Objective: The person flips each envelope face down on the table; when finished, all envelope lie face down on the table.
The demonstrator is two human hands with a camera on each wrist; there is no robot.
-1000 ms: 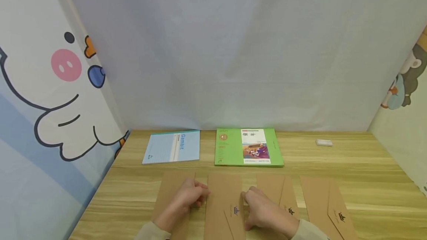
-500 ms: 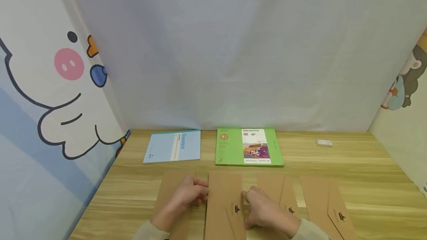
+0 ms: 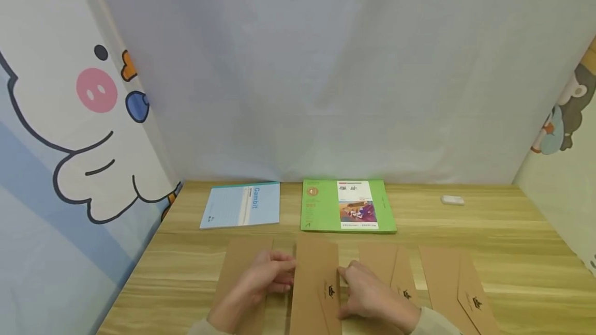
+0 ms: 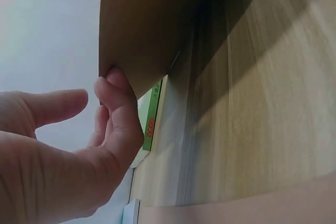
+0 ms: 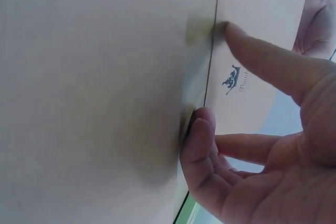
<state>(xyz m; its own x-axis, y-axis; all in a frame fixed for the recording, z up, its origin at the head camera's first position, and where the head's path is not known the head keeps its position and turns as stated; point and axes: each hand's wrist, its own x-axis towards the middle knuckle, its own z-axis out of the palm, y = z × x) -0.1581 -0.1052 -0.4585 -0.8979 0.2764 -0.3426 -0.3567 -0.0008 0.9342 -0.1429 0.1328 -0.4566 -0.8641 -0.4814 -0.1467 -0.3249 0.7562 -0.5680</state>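
Observation:
A brown kraft envelope (image 3: 316,283) with a small crown print stands tilted between my two hands, its left edge raised off the wooden table and its right edge low. My left hand (image 3: 274,274) has its fingertips under the raised edge. In the left wrist view those fingertips (image 4: 116,78) touch the shaded underside, while the thumb (image 4: 63,104) stays apart from it. At the low right edge rests my right hand (image 3: 368,291), fingertips and thumb touching along that edge. The right wrist view shows its thumb (image 5: 252,45) and bent fingers (image 5: 202,135) against the edge line.
Another envelope (image 3: 237,257) lies partly under my left forearm. Two more lie to the right: one envelope (image 3: 379,257) beneath my right hand, one envelope (image 3: 447,278) beyond it. Behind them are a blue notebook (image 3: 233,206), a green book (image 3: 321,206) and a white eraser (image 3: 452,200).
The middle envelope has gone from flat to tilted, its left edge rising and shifting right. My left fingers moved slightly right with it; the right hand stayed nearly still.

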